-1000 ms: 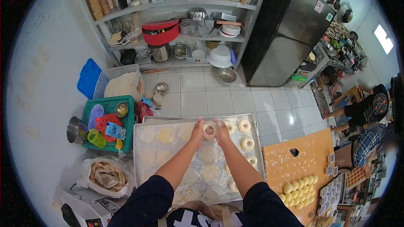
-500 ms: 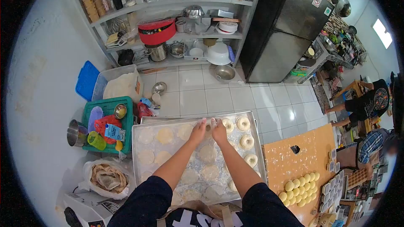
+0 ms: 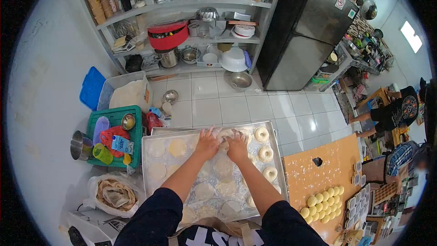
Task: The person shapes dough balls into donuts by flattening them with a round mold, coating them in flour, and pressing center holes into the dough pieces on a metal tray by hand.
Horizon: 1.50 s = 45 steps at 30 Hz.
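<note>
Near the far edge of a floured metal tray (image 3: 150,177), my left hand (image 3: 207,144) and my right hand (image 3: 236,146) are on either side of a pale ring of dough (image 3: 224,135). Both hands grip it, their fingers curved over its sides; the lower part of the ring is partly hidden. To the right on the same tray lie shaped dough rings (image 3: 266,154) in a column. Flat floury round marks (image 3: 205,191) cover the left and middle of the tray.
Right of the tray, a wooden table (image 3: 300,164) holds rows of dough balls (image 3: 325,205) and plastic tubs (image 3: 357,207). A green crate lid (image 3: 94,123) with containers stands left. Shelves (image 3: 209,4) and a fridge (image 3: 300,41) are beyond. Two people (image 3: 403,109) are at the right.
My hands have spread apart a little, with the fingers opening around the dough ring, which shows more clearly between them. The view has shifted slightly.
</note>
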### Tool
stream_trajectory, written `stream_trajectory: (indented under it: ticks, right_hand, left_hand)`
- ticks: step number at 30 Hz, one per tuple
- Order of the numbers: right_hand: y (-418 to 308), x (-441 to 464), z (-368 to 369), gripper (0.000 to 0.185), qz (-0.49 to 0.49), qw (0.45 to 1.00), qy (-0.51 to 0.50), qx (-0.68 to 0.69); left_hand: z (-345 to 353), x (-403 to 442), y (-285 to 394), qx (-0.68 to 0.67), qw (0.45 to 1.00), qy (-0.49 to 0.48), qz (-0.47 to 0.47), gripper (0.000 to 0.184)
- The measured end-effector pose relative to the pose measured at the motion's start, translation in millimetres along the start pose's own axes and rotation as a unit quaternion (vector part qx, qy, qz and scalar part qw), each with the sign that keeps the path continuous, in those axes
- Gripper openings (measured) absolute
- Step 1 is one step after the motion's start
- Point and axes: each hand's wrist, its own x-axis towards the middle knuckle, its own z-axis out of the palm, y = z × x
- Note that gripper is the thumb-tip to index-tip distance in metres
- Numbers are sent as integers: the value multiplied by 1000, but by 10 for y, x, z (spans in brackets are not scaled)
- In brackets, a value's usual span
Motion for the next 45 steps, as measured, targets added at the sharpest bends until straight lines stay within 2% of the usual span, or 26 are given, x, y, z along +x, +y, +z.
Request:
stream_trajectory:
  ticks: [1,4,7,9,10,12,13,15,16,18,19,22,23,25,26,27,30,33,35,37,40,42,45]
  right_hand:
    - [2,2,23,41,-1,1000,-4,-3]
    - [0,6,19,39,-2,1000,-15,-4]
    - [-5,-1,-34,38,-8,1000,-16,7]
    - [-6,11,-110,37,-16,1000,-5,8]
    - [0,9,-183,37,21,996,-16,91]
    - [41,8,-357,37,94,962,-35,254]
    - [91,-2,-401,41,95,956,-63,270]
    - [183,-70,-467,51,99,940,-120,304]
    - [193,-160,-453,55,59,965,-119,225]
    - [200,-385,-408,64,-20,992,-110,61]
    - [201,-435,-486,66,-1,988,-113,103]
    - [286,-695,-753,73,65,965,-113,227]
    - [360,-845,-758,72,64,969,-86,222]
    - [535,-1239,-726,71,75,976,-19,204]
    - [574,-1429,-785,65,131,964,-79,216]
    - [683,-1688,-704,62,88,969,-16,232]
    - [881,-2469,-969,56,124,966,-9,225]
    - [1302,-3338,-1169,51,241,920,37,305]
    - [1536,-4054,-1197,47,283,903,191,260]
    - [1701,-4760,-1427,44,400,847,213,280]
    - [1755,-5829,-1615,39,481,783,305,250]
    - [1694,-6499,-1691,39,521,716,373,278]
    - [1580,-7432,-1573,39,594,650,411,236]
  left_hand:
    - [-42,-6,4,14,1000,-15,3,30]
    - [-5,10,-8,18,999,-34,-2,46]
    - [-4,36,2,30,997,-62,-19,46]
    - [-39,2,32,-10,1000,7,-11,35]
    - [-76,-15,53,-29,999,42,-6,31]
    - [-177,-56,42,-127,989,53,-48,34]
    - [-210,-81,32,-176,980,55,-68,36]
    - [-211,-66,6,-155,978,-75,-116,41]
    - [-217,-68,4,-142,970,-138,-140,43]
    - [-258,-226,93,-24,972,-200,-123,48]
    - [-356,-294,169,38,966,-229,-111,51]
    - [-718,-423,437,53,956,-271,-100,64]
    - [-771,-493,527,58,964,-241,-95,74]
    - [-779,-651,722,65,980,-174,-66,94]
    - [-787,-687,839,57,981,-177,-52,100]
    - [-770,-703,954,50,982,-181,-37,105]
    - [-529,-815,1316,-2,995,-99,27,93]
    - [-159,-786,1720,-222,962,23,156,81]
    - [-140,-742,2174,-227,942,33,244,74]
    - [-123,-725,2699,-232,924,24,303,67]
    - [-87,-743,3469,-244,887,10,391,64]
    - [-4,-828,3933,-245,863,-6,442,64]
    - [66,-1116,4629,-257,833,-42,488,63]
